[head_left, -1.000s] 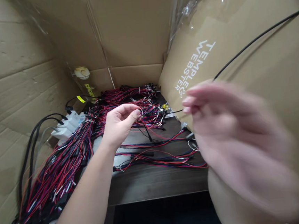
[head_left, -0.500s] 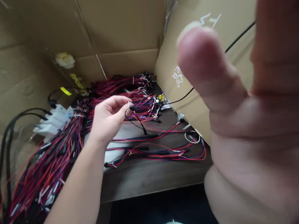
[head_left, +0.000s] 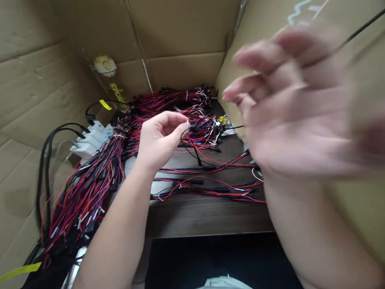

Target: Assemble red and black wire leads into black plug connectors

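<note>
My left hand [head_left: 160, 140] is closed in a pinch, thumb against index finger, on a thin black cable [head_left: 198, 159] with a small black connector end that hangs below the fingertips. Behind it lies a thick pile of red, blue and black wire harnesses [head_left: 162, 104]. My right hand [head_left: 298, 117] is raised close to the camera at the right, smeared by motion, palm showing, fingers loosely bent and the thumb apart. Nothing shows in it. Below the hands, loose wire harnesses [head_left: 213, 190] stretch across the dark wooden table [head_left: 198, 216].
Cardboard walls [head_left: 182, 24] enclose the table. At the left stand a white power strip [head_left: 93, 139] with black plugs and a large wire bundle [head_left: 91, 185]. A yellow-white round object [head_left: 105, 65] sits in the back left corner. A black cord [head_left: 370, 24] crosses the right wall.
My right hand has drawn back from right in front of the camera, so more of it shows. The view has shifted left. My left hand keeps its pinch on the cable.
</note>
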Demonstrator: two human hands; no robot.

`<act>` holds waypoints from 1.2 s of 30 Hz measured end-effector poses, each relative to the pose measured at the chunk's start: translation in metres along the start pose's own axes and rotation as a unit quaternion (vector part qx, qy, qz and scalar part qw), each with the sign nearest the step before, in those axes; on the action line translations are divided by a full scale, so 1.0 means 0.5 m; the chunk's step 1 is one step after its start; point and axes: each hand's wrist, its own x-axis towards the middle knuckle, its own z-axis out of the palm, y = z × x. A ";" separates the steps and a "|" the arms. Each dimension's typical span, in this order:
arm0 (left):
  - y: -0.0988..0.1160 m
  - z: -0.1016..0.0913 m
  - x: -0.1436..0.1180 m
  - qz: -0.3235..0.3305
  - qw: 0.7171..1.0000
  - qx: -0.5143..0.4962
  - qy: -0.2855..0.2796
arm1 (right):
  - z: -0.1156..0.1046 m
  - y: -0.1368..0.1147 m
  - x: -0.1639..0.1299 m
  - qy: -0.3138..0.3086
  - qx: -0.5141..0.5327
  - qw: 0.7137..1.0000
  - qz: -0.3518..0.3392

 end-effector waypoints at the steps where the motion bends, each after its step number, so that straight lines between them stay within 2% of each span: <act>1: -0.002 -0.001 -0.001 0.015 1.000 0.014 0.004 | 0.018 0.033 -0.007 0.017 0.041 0.999 0.015; 4: -0.011 0.000 -0.005 0.075 0.995 0.070 0.015 | 0.083 0.101 -0.036 -0.003 -0.029 0.995 0.094; 6: -0.019 0.003 -0.009 0.127 0.986 0.104 0.019 | 0.115 0.116 -0.050 0.032 -0.044 0.992 0.116; 9: -0.030 0.006 -0.011 0.182 0.973 0.139 0.038 | 0.125 0.116 -0.056 0.110 -0.041 0.986 0.122; 11: -0.036 0.005 -0.008 0.190 0.967 0.159 0.055 | 0.116 0.115 -0.056 0.125 -0.032 0.983 0.127; 15: -0.045 0.000 0.001 0.178 0.967 0.171 0.060 | 0.101 0.120 -0.056 0.086 0.037 0.989 0.117; 18: -0.049 0.000 0.002 0.156 0.979 0.130 0.008 | 0.099 0.118 -0.056 0.079 0.072 0.989 0.100; 20: -0.048 0.005 0.000 0.135 0.985 0.101 -0.037 | 0.098 0.114 -0.056 0.094 0.072 0.989 0.090; 22: -0.042 0.012 -0.003 0.108 0.990 0.078 -0.055 | 0.094 0.110 -0.056 0.115 0.061 0.988 0.081; 26: -0.028 0.018 -0.007 0.055 0.998 0.007 -0.031 | 0.084 0.105 -0.055 0.149 0.043 0.985 0.080; 30: -0.016 0.006 -0.007 0.019 0.996 -0.088 -0.025 | 0.078 0.092 -0.055 0.131 0.041 0.987 0.079; 36: 0.004 -0.022 -0.004 0.040 0.991 -0.115 -0.056 | 0.071 0.073 -0.054 0.088 0.050 0.993 0.067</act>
